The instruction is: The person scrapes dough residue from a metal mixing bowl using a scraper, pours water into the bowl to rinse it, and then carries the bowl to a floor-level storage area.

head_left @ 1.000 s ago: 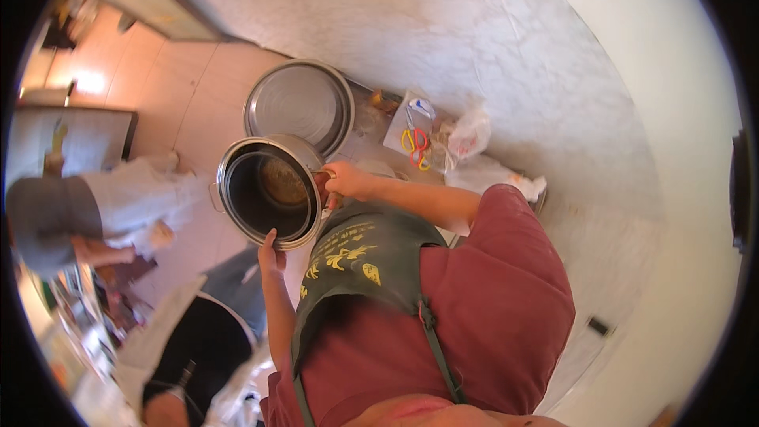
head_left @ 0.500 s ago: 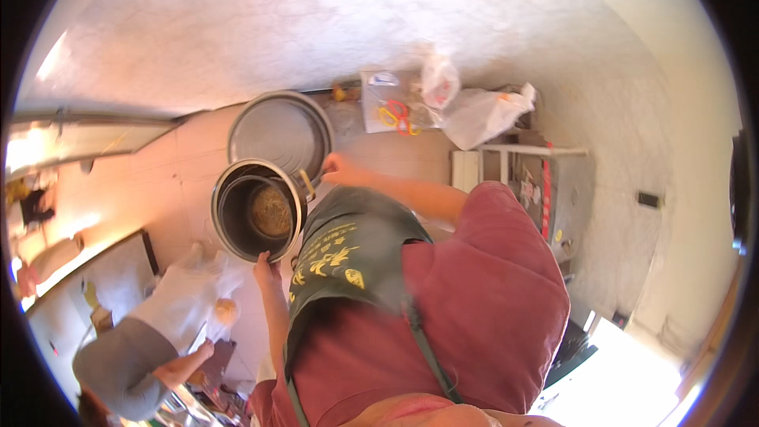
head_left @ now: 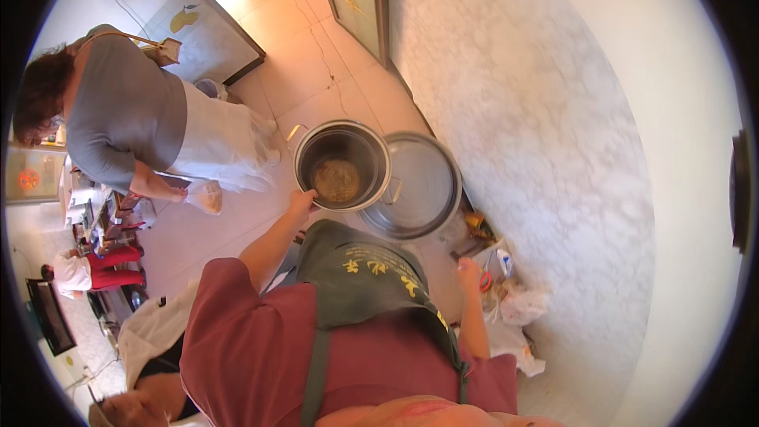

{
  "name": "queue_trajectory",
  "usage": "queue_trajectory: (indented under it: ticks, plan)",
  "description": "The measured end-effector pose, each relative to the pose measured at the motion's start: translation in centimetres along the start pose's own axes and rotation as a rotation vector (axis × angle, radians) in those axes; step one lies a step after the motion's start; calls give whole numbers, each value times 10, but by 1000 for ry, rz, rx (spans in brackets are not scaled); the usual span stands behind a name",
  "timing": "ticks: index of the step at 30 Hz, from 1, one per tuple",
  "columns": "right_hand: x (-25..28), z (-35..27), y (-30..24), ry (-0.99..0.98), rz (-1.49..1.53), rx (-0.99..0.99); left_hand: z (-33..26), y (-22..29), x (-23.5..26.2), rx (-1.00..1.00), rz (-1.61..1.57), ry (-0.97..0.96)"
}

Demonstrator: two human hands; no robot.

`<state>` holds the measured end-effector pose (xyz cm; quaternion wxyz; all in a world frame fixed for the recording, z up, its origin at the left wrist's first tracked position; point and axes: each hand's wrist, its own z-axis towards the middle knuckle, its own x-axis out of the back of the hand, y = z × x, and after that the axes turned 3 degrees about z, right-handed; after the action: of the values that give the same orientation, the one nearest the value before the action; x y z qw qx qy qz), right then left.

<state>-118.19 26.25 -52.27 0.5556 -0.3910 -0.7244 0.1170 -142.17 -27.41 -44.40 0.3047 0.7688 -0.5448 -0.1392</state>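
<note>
Left hand point(head_left: 301, 202) grips the rim of the tall steel stockpot point(head_left: 342, 166), which stands on the tiled floor beside the wide shallow steel basin point(head_left: 423, 190). Right hand point(head_left: 468, 274), earlier on the pot's rim, is now off it, closed around red-handled scissors point(head_left: 485, 281) near white plastic bags point(head_left: 518, 308).

A person in a grey top and white apron point(head_left: 134, 122) stands bent over on the pink tiled floor point(head_left: 316, 71), near a grey cabinet point(head_left: 198, 20). A wide metal basin point(head_left: 423, 186) lies on the floor beside the white marbled wall point(head_left: 522, 111). White plastic bags point(head_left: 518, 316) lie at the wall's foot, and a red cloth point(head_left: 118, 265) sits at the left.
</note>
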Motion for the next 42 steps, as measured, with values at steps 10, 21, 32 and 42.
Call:
queue_trajectory:
  ticks: [10,21,32,42]
  plan:
    - [-80,79,-211,-143,219,-349,247,150,23,8,200,-45]
    - [-76,325,-508,-742,-218,-40,476,429,112,-233,833,226]
    - [-259,525,-548,-624,420,-889,625,750,146,-534,816,329]
    - [-302,756,-738,12,639,-578,723,989,91,-538,1342,598]
